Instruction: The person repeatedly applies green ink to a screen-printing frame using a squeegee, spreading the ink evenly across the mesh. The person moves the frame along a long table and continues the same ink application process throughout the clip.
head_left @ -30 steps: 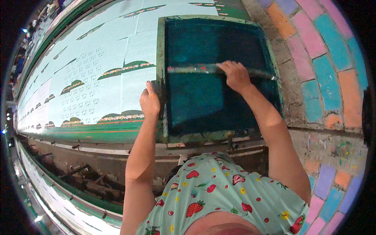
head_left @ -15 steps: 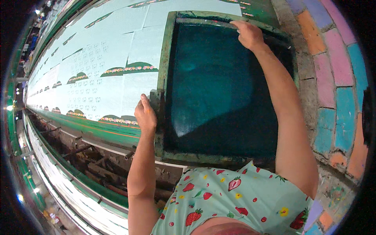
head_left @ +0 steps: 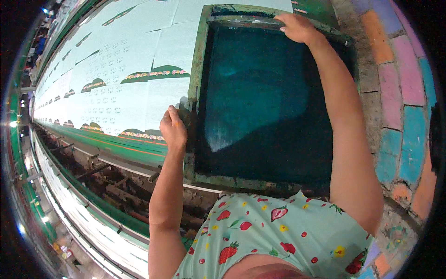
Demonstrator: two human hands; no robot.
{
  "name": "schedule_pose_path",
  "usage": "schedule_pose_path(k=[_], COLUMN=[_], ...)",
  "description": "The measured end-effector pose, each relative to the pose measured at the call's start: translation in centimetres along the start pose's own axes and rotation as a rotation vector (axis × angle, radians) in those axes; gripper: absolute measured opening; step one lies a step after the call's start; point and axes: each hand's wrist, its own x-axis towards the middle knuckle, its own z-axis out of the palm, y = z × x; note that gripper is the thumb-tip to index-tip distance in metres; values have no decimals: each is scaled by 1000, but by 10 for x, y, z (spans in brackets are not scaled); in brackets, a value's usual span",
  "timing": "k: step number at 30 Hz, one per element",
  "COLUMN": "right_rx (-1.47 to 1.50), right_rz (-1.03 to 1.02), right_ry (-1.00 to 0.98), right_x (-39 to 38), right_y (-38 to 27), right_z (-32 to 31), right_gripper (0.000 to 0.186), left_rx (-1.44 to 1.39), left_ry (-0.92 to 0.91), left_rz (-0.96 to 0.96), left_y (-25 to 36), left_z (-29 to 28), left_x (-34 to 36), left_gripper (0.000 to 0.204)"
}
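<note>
"Head view: where is the bar [head_left: 244, 20]?"

"Held in the right hand [head_left: 298, 29], lying inside the frame [head_left: 199, 60] along its far edge."

"And the left hand [head_left: 173, 129]?"

"Curled at the frame's left edge; whether it grips anything, I cannot tell. White sheets [head_left: 167, 98] line the table [head_left: 127, 151] to the left."

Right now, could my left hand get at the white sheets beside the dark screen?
Probably yes: your left hand is by the screen frame's left edge, close to the white sheets, with nothing visible blocking it.
</note>
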Motion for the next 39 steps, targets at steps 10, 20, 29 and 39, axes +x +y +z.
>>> schedule_pose_path(k=[10, 20, 29, 39], right_rx=[43, 52, 30, 853], right_rz=[-161, 34, -35, 260], right_ry=[-69, -166, 33, 518], right_x=[-158, -343, -420, -513], right_y=[-109, -269, -310, -110], right_z=[5, -5, 13, -34], right_gripper=[39, 39, 45, 40], left_rx=[-11, 43, 187, 427], left_ry=[-36, -50, -73, -63], left_rz=[136, 246, 297, 290], left_y=[-12, -16, -15, -32], left_z=[-1, 1, 19, 7], left_x=[9, 8, 15, 49], left_gripper=[38, 41, 49, 62])
